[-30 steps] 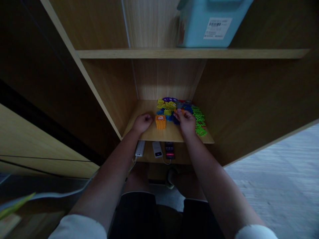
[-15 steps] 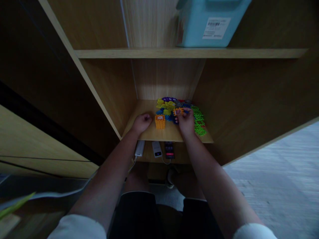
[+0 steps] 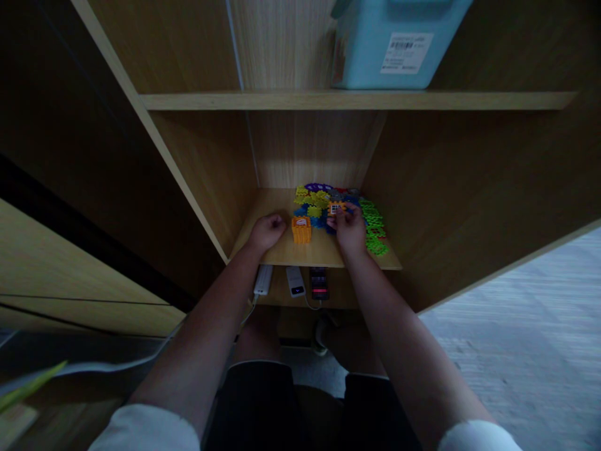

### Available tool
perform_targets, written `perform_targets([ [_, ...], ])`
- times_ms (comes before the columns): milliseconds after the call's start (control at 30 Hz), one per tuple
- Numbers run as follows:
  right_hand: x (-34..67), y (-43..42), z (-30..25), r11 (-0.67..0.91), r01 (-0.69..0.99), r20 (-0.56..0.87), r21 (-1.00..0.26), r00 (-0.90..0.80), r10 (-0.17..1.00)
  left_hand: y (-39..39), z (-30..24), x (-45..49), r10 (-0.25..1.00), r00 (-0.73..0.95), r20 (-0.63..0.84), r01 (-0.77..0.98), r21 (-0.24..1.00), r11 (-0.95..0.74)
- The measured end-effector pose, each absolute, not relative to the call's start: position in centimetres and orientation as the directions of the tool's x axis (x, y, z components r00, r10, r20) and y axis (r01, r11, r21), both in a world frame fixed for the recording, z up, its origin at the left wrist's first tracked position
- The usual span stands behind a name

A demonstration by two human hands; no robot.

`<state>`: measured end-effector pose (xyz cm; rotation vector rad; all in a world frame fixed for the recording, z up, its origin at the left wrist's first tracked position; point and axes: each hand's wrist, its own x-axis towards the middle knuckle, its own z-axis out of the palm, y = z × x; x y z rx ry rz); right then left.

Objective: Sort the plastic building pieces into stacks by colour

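My right hand (image 3: 350, 227) pinches a flat orange interlocking tile (image 3: 336, 208) with notched edges and a pattern in its middle. A neat stack of orange tiles (image 3: 301, 230) stands upright on the shelf board, between my two hands. Just left of that stack, my left hand (image 3: 268, 230) rests with its fingers curled in; whether anything is inside them is hidden. Behind the stack lie yellow tiles (image 3: 318, 199) and purple ones (image 3: 319, 186). Green tiles (image 3: 374, 225) are spread right of my right hand, and blue ones are partly covered by it.
Overhead, a light blue bin (image 3: 399, 50) with a label sits on the upper shelf (image 3: 282, 101). Below my hands are a white power bank (image 3: 295, 282), a phone (image 3: 319, 284) and a white power strip (image 3: 263, 279) with cables. Wooden side walls close in both sides.
The orange tile in my right hand has turned, so its patterned face shows differently. My left hand and the orange stack have stayed in place.
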<state>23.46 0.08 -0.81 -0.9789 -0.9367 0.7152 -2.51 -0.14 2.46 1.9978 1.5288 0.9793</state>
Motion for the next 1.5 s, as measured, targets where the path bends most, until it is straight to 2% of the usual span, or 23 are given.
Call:
perform_targets([
  [400,23.4,-0.4,-0.4,0.353,-0.033,0.311,-0.935,0.405,0.860,-0.2,2.5,-2.5,0.955,0.141,0.260,0.643,0.709,-0.289],
  [600,23.3,-1.2,0.2,0.381,0.009,0.348,-0.925,0.427,0.835,0.0,2.3,-2.6,0.955,0.147,0.259,0.641,0.710,-0.291],
  [1100,23.3,-0.4,-0.3,0.456,0.002,0.425,-0.890,0.364,0.829,-0.1,2.4,-2.6,0.953,0.143,0.269,0.639,0.710,-0.296],
  [1500,23.1,-0.7,-0.1,0.432,-0.007,0.406,-0.902,0.329,0.853,-0.3,2.7,-2.5,0.957,0.131,0.260,0.648,0.708,-0.281],
])
